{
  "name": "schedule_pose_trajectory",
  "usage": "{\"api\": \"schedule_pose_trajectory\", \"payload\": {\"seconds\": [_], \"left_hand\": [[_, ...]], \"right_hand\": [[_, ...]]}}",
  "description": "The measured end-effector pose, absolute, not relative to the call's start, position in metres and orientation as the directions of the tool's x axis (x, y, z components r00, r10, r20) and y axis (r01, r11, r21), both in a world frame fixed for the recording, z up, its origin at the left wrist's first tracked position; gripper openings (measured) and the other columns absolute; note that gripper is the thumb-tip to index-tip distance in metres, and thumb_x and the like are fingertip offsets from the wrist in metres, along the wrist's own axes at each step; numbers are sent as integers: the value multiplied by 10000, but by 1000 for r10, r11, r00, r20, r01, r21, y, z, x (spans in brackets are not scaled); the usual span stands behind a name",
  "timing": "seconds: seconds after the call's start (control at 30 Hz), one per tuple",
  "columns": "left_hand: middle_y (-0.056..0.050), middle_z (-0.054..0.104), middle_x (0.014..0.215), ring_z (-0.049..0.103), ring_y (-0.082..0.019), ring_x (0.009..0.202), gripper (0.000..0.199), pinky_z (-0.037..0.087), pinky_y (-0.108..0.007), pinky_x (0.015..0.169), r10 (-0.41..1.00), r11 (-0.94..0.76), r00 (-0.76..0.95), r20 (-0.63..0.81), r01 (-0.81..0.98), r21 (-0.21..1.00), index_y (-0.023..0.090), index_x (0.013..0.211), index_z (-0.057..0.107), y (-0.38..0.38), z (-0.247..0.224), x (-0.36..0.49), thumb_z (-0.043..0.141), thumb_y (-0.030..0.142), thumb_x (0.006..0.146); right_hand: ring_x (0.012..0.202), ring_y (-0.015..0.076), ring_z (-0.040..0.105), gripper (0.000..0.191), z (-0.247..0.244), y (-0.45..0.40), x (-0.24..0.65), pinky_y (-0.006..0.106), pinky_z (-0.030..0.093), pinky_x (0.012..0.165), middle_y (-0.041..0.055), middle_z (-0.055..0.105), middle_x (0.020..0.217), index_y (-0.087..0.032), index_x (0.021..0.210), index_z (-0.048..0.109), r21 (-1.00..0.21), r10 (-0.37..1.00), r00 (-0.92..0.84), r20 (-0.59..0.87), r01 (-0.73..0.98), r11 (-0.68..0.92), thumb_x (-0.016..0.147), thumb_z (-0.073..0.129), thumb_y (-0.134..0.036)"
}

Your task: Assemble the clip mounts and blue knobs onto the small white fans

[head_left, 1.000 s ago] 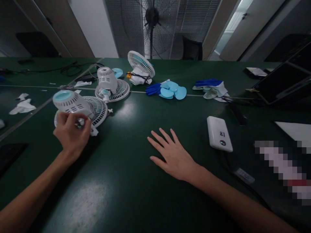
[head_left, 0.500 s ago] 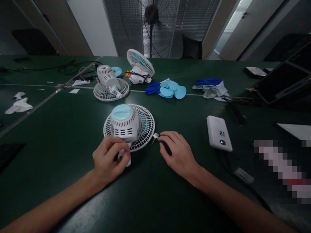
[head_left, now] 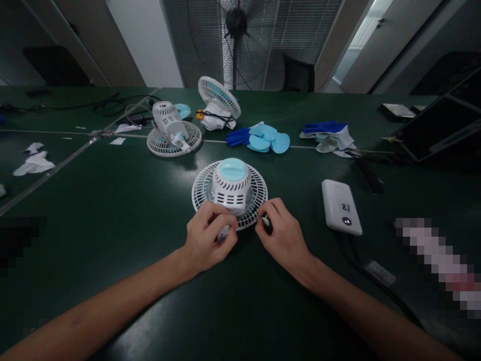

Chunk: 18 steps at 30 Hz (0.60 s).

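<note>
A small white fan lies on its round grille on the green table, the light-blue cap of its motor housing facing up. My left hand is closed around the white stem at the housing's near side, hiding most of it. Just right of the grille's near edge, my right hand pinches a small white-headed thumb screw. The fingers cover much of that screw.
Farther back are two more fans, one face down and one tilted. Light-blue fan blades lie beside blue gloves. More gloves and a white power bank with a cable are on the right.
My left hand has shifted the fan to the right and turned it. The thumb screw, at my right fingertips on the table before, is now pinched in my right hand.
</note>
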<state>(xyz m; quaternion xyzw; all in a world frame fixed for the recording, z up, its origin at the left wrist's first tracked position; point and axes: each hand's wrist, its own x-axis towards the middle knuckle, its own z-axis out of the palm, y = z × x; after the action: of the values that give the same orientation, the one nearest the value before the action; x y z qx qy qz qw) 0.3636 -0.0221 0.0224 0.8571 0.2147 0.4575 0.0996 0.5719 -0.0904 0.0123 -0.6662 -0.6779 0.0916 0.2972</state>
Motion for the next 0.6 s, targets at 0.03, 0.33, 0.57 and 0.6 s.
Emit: {"api": "schedule_pose_trajectory", "payload": {"seconds": [0.03, 0.33, 0.57, 0.6], "left_hand": [[-50, 607, 987, 600, -190, 884, 203, 516, -329, 769, 461, -887, 496, 736, 276, 370, 186, 994, 632, -24, 22, 362, 664, 55, 842], [-176, 542, 1340, 562, -314, 1177, 527, 530, -489, 950, 419, -903, 635, 649, 216, 372, 155, 1326, 518, -33, 23, 350, 602, 110, 808], [-208, 433, 1506, 519, -342, 1309, 519, 562, -450, 960, 444, -896, 682, 581, 333, 294, 152, 1360, 515, -42, 18, 327, 653, 117, 861], [-209, 420, 1513, 513, -347, 1314, 506, 562, -454, 961, 460, -888, 678, 573, 366, 280, 155, 1355, 525, -44, 17, 324, 668, 126, 871]], "right_hand": [[885, 192, 600, 135, 12, -90, 572, 339, 517, 734, 52, 584, 1071, -215, 994, 563, -531, 955, 67, 290, 841, 102, 919, 572, -103], [863, 187, 603, 115, 12, -91, 574, 342, 523, 729, 61, 600, 1112, -221, 999, 606, -582, 941, 110, 321, 806, 104, 924, 579, -138], [806, 166, 605, 127, 14, -95, 571, 318, 528, 720, 46, 623, 1027, -223, 985, 617, -648, 925, 90, 368, 739, 186, 956, 550, -119], [800, 162, 604, 127, 14, -96, 571, 311, 530, 717, 43, 622, 1018, -223, 983, 615, -652, 924, 72, 375, 730, 208, 962, 548, -117]]}}
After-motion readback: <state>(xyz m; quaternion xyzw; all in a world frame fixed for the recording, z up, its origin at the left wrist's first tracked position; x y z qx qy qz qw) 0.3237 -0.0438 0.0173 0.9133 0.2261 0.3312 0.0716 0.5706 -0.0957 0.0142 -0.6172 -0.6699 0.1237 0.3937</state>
